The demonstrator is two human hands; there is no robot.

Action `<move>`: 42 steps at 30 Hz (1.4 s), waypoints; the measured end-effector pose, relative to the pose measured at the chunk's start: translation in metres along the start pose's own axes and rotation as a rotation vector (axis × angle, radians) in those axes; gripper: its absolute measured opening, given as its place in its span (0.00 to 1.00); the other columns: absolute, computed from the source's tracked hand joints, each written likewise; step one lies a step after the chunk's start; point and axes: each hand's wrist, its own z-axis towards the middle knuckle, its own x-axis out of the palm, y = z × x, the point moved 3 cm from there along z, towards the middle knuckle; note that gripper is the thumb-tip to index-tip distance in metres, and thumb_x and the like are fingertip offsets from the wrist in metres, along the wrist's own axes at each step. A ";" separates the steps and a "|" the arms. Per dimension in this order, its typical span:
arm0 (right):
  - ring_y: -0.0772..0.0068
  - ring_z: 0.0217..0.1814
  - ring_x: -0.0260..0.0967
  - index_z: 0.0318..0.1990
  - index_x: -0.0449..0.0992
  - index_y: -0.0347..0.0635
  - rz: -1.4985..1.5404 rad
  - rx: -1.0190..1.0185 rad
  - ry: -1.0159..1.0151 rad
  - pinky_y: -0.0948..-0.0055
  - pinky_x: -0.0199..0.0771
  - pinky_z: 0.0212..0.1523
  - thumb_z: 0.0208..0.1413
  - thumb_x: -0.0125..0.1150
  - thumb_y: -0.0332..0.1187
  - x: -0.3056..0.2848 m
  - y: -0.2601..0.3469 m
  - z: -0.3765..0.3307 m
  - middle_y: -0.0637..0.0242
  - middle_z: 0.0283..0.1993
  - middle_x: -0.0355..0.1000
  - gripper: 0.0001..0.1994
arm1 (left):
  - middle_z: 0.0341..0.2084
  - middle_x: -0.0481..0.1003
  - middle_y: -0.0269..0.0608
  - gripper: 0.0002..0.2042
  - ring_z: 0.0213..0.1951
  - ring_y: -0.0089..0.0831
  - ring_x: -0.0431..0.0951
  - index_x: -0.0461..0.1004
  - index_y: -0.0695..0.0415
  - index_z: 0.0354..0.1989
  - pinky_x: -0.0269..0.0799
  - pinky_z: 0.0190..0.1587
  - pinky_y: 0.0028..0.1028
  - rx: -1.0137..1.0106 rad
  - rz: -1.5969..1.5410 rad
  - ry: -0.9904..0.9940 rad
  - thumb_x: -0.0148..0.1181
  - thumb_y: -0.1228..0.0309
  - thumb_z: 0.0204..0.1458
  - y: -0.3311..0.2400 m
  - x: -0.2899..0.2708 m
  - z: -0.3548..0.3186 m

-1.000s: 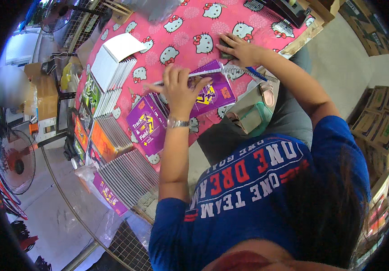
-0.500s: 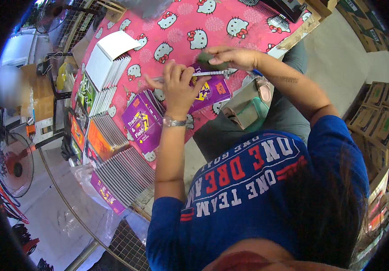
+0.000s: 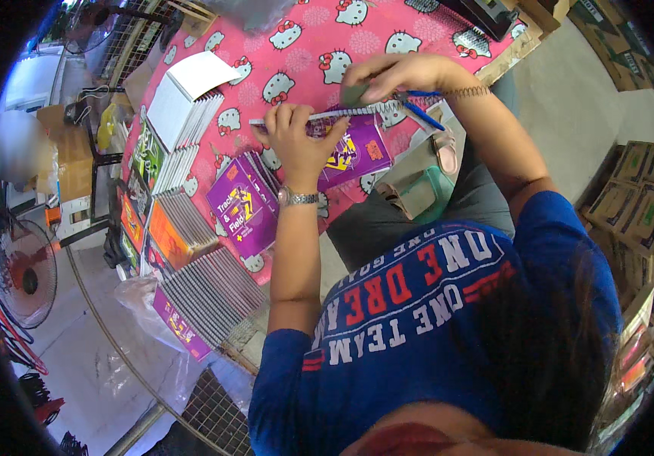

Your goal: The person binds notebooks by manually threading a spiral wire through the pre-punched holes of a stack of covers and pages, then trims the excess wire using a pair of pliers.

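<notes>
My left hand (image 3: 296,140) is closed on the white bound edge of a purple-covered notebook (image 3: 368,156), thumb and fingers on either side, and holds that edge lifted. Over the notebook's far edge my right hand (image 3: 397,76) pinches a dark green pad (image 3: 354,95), its kind unclear. A thin dark wire coil (image 3: 460,93) runs out from the notebook's edge and passes by my right wrist. Just beneath that hand are blue-handled pliers (image 3: 427,114), their jaws partly hidden. More purple notebooks (image 3: 243,204) lie beside my left wrist.
On the pink patterned tablecloth (image 3: 296,57), blank white pads (image 3: 182,102) and stacks of green and orange notebooks (image 3: 178,232) stand at the left. A row of coil-bound notebooks (image 3: 213,292) sits near the table's edge. Cartons (image 3: 634,197) are stacked right; a fan (image 3: 26,273) stands far left.
My right hand has shifted slightly left and away from me with the green pad, uncovering the blue-handled pliers and the coil. The notebook's white edge now shows past my left fingers.
</notes>
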 end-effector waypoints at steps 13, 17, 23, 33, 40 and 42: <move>0.69 0.58 0.63 0.49 0.74 0.34 -0.336 0.196 -0.039 0.67 0.58 0.61 0.49 0.62 0.41 -0.011 -0.018 0.039 0.61 0.52 0.69 0.23 | 0.39 0.69 0.41 0.21 0.51 0.43 0.65 0.73 0.55 0.35 0.56 0.54 0.43 -0.065 0.058 0.035 0.73 0.59 0.36 0.016 -0.013 -0.006; 0.70 0.57 0.64 0.49 0.75 0.38 -0.190 0.242 -0.094 0.70 0.60 0.59 0.49 0.64 0.40 -0.006 -0.017 0.041 0.64 0.52 0.70 0.21 | 0.42 0.67 0.43 0.20 0.49 0.43 0.66 0.72 0.56 0.35 0.59 0.55 0.42 -0.162 -0.080 -0.049 0.75 0.64 0.35 0.040 -0.020 -0.013; 0.68 0.57 0.63 0.49 0.73 0.32 0.019 0.010 0.115 0.68 0.60 0.60 0.53 0.60 0.43 -0.005 -0.018 0.050 0.60 0.54 0.67 0.23 | 0.35 0.66 0.42 0.22 0.40 0.40 0.69 0.71 0.59 0.32 0.67 0.43 0.35 -0.375 -0.253 -0.047 0.78 0.66 0.34 0.049 -0.017 -0.014; 0.74 0.54 0.65 0.48 0.73 0.34 -0.232 0.263 0.058 0.70 0.63 0.56 0.49 0.64 0.44 0.005 -0.019 0.053 0.66 0.47 0.69 0.24 | 0.31 0.67 0.39 0.19 0.27 0.30 0.70 0.71 0.61 0.30 0.67 0.28 0.28 -0.316 -0.250 0.014 0.77 0.69 0.34 0.037 -0.024 -0.017; 0.80 0.48 0.66 0.48 0.73 0.37 -0.246 0.283 0.061 0.76 0.66 0.48 0.52 0.64 0.39 -0.003 -0.028 0.072 0.71 0.42 0.70 0.19 | 0.33 0.68 0.39 0.19 0.32 0.31 0.72 0.72 0.62 0.32 0.70 0.32 0.28 -0.354 -0.382 0.055 0.76 0.72 0.34 0.047 -0.024 -0.024; 0.81 0.45 0.66 0.49 0.73 0.38 -0.244 0.343 0.141 0.76 0.66 0.45 0.52 0.64 0.39 -0.003 -0.034 0.076 0.71 0.43 0.70 0.20 | 0.33 0.69 0.39 0.18 0.32 0.32 0.73 0.72 0.62 0.32 0.71 0.33 0.27 -0.329 -0.387 0.074 0.76 0.72 0.35 0.051 -0.022 -0.028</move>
